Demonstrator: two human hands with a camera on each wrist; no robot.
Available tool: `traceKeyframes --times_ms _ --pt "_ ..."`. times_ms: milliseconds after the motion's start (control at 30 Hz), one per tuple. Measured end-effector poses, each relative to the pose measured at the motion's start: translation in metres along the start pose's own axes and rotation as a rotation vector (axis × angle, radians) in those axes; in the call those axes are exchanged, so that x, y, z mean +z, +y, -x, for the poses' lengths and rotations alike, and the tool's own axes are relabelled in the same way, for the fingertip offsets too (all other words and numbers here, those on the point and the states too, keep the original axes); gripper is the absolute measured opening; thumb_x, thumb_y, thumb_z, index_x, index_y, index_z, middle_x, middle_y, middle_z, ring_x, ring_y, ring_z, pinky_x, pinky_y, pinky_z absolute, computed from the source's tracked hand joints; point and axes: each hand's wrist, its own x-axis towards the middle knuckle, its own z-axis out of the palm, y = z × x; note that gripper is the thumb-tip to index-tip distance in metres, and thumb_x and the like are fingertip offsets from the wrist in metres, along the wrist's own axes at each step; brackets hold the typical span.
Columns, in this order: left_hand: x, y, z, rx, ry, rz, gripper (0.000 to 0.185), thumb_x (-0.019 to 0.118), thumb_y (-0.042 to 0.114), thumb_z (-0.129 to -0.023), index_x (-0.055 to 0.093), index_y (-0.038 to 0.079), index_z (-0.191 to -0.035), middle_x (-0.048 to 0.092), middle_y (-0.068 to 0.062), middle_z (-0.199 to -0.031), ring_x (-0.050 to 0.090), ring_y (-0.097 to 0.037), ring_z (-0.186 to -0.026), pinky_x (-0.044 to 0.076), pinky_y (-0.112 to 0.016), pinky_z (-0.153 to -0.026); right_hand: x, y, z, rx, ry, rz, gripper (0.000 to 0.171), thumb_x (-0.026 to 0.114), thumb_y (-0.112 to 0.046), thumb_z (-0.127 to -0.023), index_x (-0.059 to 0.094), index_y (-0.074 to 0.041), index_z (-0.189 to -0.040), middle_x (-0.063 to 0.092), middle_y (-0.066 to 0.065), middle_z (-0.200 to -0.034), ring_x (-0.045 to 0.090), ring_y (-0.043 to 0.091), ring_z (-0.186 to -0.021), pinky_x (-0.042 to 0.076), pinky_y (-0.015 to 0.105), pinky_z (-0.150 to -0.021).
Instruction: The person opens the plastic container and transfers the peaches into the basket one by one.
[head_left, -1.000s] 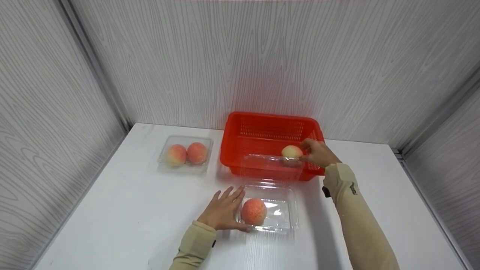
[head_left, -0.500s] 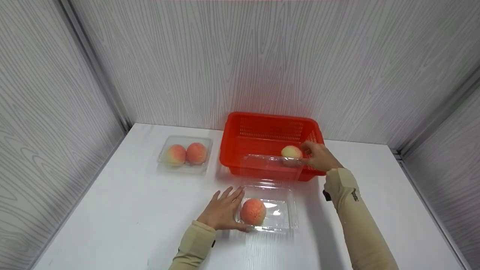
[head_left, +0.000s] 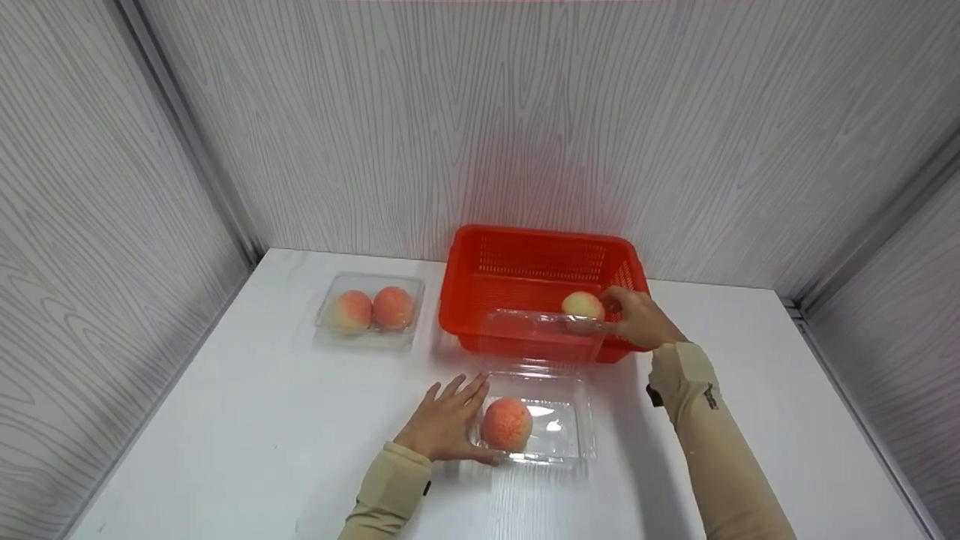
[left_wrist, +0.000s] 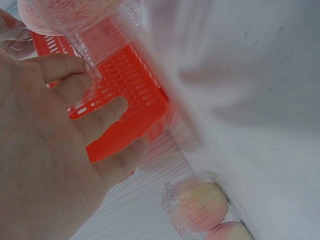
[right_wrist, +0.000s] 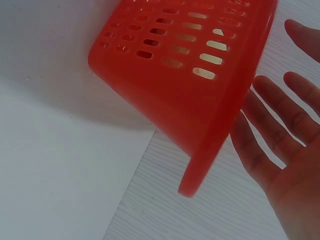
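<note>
On table, near edge: left hand (head_left: 444, 424) lay flat, fingers straight, against open clear tray (head_left: 559, 442) holding one peach (head_left: 507, 424).
At red basket (head_left: 525, 259): right hand (head_left: 637, 319) reached over rim, fingertips at pale peach (head_left: 583, 304); grasp could not be told.
Far left: shut tray (head_left: 330, 334), two peaches.

Left arm: beige sleeve, forearm angled up from the near edge toward the middle.
Left hand (head_left: 444, 422): flat, palm down, fingers (left_wrist: 100, 117) straight and slightly spread, thumb out to the side.
Right arm: beige sleeve, stretched forward, wrist higher than the left one.
Right hand (head_left: 636, 317): reaching forward; the wrist view shows fingers (right_wrist: 272, 102) straight and apart, no grip.
</note>
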Motion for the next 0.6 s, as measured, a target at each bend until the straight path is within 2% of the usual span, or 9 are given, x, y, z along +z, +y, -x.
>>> traceKeyframes --times_ms 367,433,600 --pt "-0.0010 0.0002 -0.0034 0.000 -0.019 -0.005 0.114 0.074 0.068 -0.076 0.031 0.002 -0.158 0.026 -0.012 -0.165 0.026 -0.038 -0.149 0.025 -0.062 -0.116 -0.0023 -0.0039 0.0030 0.005 -0.007 0.021 0.056 0.084 -0.038 -0.084 0.065 0.002 -0.118 0.068 0.020 -0.113 0.062 0.037 -0.106 0.053 0.054 -0.094" --pt "-0.0007 0.0008 -0.0036 0.002 -0.017 -0.008 0.113 0.075 0.068 -0.076 0.031 0.002 -0.158 0.027 -0.011 -0.165 0.027 -0.038 -0.149 0.026 -0.062 -0.116 -0.0014 -0.0037 0.0046 0.002 -0.011 0.040 0.056 0.083 -0.036 -0.085 0.065 0.004 -0.120 0.068 0.020 -0.113 0.062 0.037 -0.107 0.053 0.054 -0.095" --pt "0.0000 0.0027 -0.0030 0.011 -0.005 -0.014 0.112 0.077 0.065 -0.076 0.033 0.001 -0.157 0.028 -0.012 -0.165 0.030 -0.039 -0.147 0.028 -0.063 -0.114 0.0005 -0.0039 0.0088 -0.004 -0.015 0.063 0.046 0.078 -0.019 -0.088 0.062 0.008 -0.123 0.067 0.022 -0.115 0.062 0.040 -0.110 0.051 0.056 -0.097"
